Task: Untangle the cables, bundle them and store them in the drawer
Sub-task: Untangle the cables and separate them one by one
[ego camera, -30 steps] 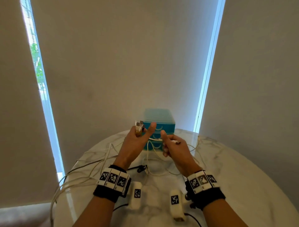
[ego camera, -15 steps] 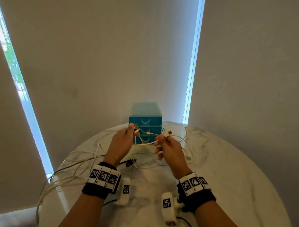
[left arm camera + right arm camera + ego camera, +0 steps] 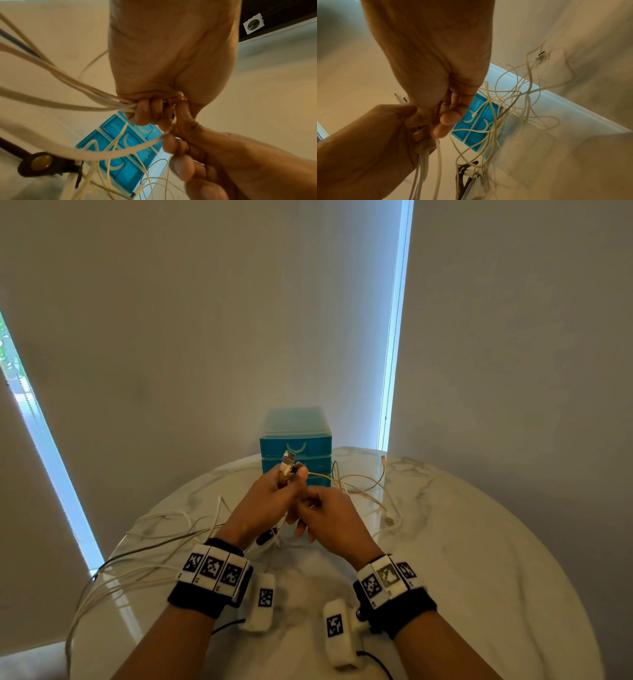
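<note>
Cables (image 3: 144, 559) spread across the round marble table (image 3: 479, 559), mostly pale cream, one darker strand among them. At far left, several strands trailing over the table's left edge, then running right toward the middle. Left hand (image 3: 263, 505) raised above the table centre, fingers curled tight round a gathered bunch of cable ends; plugs (image 3: 287, 462) sticking up out of the top of the fist. In the left wrist view, fingers (image 3: 145, 112) wrapped fully round the bunch, strands fanning off to the left. Below that hand, a dark cable with a black strap (image 3: 41, 164) and a brass-coloured snap. Right hand (image 3: 329, 518) pressed up against the left, touching it, thumb and fingers pinching one thin pale strand (image 3: 111, 152) close to the bunch; lower fingers loosely bent. Beyond both hands, at the far side of the table, a small blue drawer unit (image 3: 296, 446) with pale curved handles, all visible drawers shut. To its right, a loose tangle (image 3: 363, 487) of thin cream cables looping over the tabletop, with one small plug (image 3: 383, 459) far right near the table's rim and another plug end (image 3: 390, 520) nearer. Marker bands (image 3: 212, 570) on both wrists.
</note>
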Tool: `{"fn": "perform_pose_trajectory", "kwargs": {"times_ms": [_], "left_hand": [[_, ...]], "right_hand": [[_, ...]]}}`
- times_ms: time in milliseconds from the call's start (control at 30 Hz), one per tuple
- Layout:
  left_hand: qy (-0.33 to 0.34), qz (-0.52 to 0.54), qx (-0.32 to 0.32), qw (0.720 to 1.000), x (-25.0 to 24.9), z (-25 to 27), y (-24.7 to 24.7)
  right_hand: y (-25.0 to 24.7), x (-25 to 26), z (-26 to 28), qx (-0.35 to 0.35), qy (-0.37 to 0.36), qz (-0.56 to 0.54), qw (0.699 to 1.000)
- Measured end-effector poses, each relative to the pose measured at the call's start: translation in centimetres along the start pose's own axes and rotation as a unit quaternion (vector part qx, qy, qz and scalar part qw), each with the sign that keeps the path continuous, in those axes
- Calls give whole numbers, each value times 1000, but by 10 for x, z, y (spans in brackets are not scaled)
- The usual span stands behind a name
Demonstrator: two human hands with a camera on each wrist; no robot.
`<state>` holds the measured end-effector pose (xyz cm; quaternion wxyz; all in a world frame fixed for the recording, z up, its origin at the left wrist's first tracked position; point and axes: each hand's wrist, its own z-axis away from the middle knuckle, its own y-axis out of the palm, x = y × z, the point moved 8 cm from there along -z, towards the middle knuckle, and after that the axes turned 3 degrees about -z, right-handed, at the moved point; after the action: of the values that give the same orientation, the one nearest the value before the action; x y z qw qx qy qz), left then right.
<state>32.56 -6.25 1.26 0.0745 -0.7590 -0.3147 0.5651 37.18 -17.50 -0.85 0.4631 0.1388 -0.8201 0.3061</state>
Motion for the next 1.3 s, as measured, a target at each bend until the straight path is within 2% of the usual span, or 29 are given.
{"fn": "perform_pose_trajectory", "kwargs": {"times_ms": [100,233,333,400,500,567,633,700,767,833,933,1167,1300], "left_hand": [[-7,7,-75,997,-6,3,-12],[19,45,-132,990,-8,1,-26],[27,83,-142,986,2,-3,-33],[28,89,-121,988,6,-5,-31],[16,88,-93,992,8,-2,-25],[11,72,-101,992,12,-2,-25],[4,64,-113,992,11,-1,-26],[7,99,-102,990,7,0,-23],[4,129,-92,987,1,3,-22],[-10,116,-94,989,-2,5,-22],[-27,66,-70,995,-3,7,-20],[-12,11,62,998,-2,10,6],[8,-17,54,998,-4,9,4]], "right_hand": [[-8,-2,0,-14,14,-8,1000],[-56,-36,7,-150,79,-117,979],[-92,-58,16,-250,111,-171,946],[-105,-66,20,-280,134,-175,934],[-89,-74,19,-201,178,-178,947],[-72,-76,17,-144,191,-172,956],[-69,-68,13,-143,155,-182,960],[-78,-51,10,-180,86,-207,958],[-88,-38,10,-218,30,-247,944],[-86,-34,11,-227,17,-289,930],[-69,-39,11,-198,34,-357,912],[-63,-33,4,-147,30,-545,825],[-61,-31,1,-135,32,-545,827]]}}
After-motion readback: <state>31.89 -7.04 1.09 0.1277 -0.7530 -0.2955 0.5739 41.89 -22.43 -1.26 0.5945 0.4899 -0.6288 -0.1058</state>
